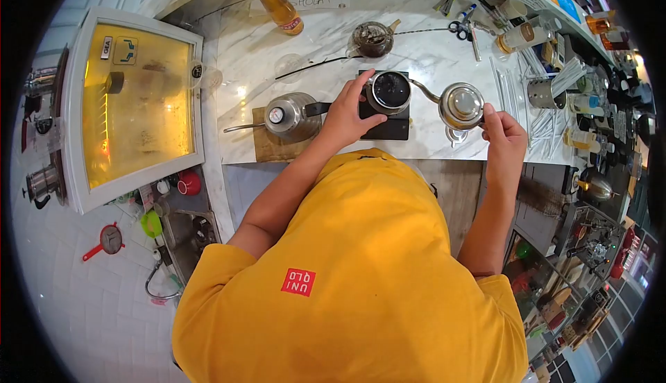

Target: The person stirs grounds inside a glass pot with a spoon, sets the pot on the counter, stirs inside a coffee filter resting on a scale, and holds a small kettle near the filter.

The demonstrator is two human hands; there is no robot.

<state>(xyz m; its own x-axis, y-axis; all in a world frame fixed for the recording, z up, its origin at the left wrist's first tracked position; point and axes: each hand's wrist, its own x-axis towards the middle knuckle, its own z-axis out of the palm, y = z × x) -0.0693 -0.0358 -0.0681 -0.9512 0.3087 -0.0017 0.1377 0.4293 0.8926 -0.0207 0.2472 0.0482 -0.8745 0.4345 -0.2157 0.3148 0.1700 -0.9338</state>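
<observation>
My right hand (505, 133) is closed on the handle side of a small metal gooseneck kettle (461, 104). Its thin spout reaches left to the rim of a round vessel (390, 92) with dark contents. That vessel stands over a black scale (388, 130). Curved around the vessel's left side is my left hand (350, 114), thumb and forefinger against it. Left of this hand, a steel kettle (290, 123) with a dial in its lid rests on a brown board (269, 148). Whether liquid flows from the spout I cannot tell.
Behind the scale sits a glass pot (372, 39) with dark contents. An amber bottle (279, 5) stands at the back. Scissors (459, 30), a metal straw holder (543, 94) and several bottles line the right. A white-framed cabinet (142, 105) is at left.
</observation>
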